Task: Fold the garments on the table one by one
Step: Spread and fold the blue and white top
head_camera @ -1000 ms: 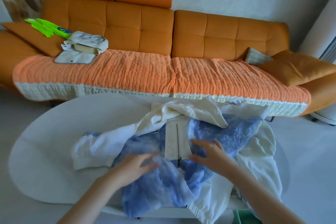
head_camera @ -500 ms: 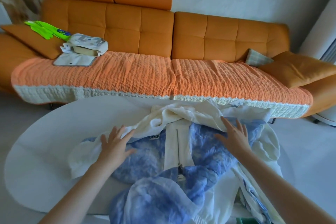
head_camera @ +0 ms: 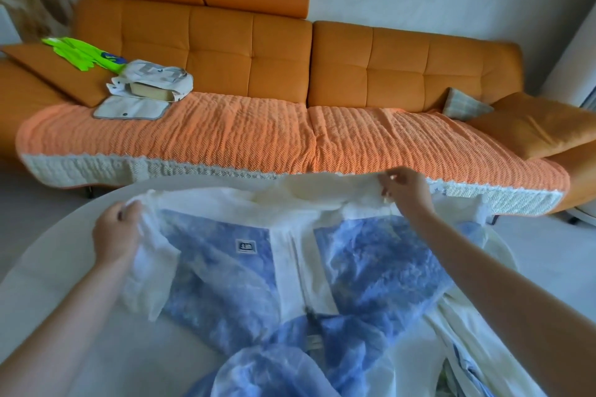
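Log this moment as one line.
jacket: front up on table, unfolded | left hand: grips its white left edge | right hand: pinches its top edge

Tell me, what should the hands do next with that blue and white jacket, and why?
Probably draw the fabric outward and lay the jacket flat: the left hand grips a white shoulder, the right hand pinches the white top edge, and the hem lies bunched.

Single wide-angle view from my head, facing forward and down across the near table toward the sofa.
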`<move>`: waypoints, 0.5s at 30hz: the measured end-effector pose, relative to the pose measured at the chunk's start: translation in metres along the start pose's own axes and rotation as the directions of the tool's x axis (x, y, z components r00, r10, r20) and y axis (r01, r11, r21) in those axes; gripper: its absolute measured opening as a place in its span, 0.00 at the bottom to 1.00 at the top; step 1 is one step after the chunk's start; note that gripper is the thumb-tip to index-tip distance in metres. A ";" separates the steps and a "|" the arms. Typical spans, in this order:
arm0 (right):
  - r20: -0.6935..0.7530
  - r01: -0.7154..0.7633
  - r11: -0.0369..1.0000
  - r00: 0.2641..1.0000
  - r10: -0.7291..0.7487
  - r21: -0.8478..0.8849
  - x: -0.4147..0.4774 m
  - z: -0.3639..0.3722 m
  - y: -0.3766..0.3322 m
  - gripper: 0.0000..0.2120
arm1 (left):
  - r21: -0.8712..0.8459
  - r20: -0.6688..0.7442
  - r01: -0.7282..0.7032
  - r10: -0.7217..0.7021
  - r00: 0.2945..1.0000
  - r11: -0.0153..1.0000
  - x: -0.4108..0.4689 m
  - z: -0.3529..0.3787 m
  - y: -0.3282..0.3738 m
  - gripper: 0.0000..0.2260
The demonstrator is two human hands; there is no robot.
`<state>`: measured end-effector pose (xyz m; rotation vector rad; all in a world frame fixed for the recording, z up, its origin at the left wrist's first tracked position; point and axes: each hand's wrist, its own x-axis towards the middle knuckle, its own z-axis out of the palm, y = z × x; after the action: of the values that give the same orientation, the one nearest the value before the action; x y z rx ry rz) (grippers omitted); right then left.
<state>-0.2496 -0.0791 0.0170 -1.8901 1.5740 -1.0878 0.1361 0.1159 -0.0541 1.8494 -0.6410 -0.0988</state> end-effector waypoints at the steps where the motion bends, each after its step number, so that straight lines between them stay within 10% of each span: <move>1: -0.011 -0.009 0.994 1.000 0.010 0.105 0.006 0.001 -0.013 0.06 | -0.018 -0.053 0.031 -0.032 0.998 0.999 0.009 -0.005 -0.001 0.16; 8: 0.004 0.029 0.976 1.000 -0.031 0.216 0.014 0.024 -0.050 0.12 | -0.085 0.050 0.116 -0.112 0.992 0.990 0.011 -0.014 -0.007 0.17; 12: 0.357 0.091 0.995 0.932 -0.068 -0.047 -0.001 0.040 -0.033 0.29 | 0.415 0.136 -0.071 0.015 0.991 0.907 -0.008 -0.012 -0.001 0.26; 15: 0.570 0.292 0.933 0.812 -0.126 -0.210 -0.023 0.049 -0.017 0.26 | 0.263 0.428 -0.315 0.182 0.885 0.912 -0.074 -0.011 0.025 0.14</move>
<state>-0.2014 -0.0602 -0.0059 -2.3458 1.2481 -0.3225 0.0682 0.1544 -0.0451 2.0624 -1.2424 -0.2082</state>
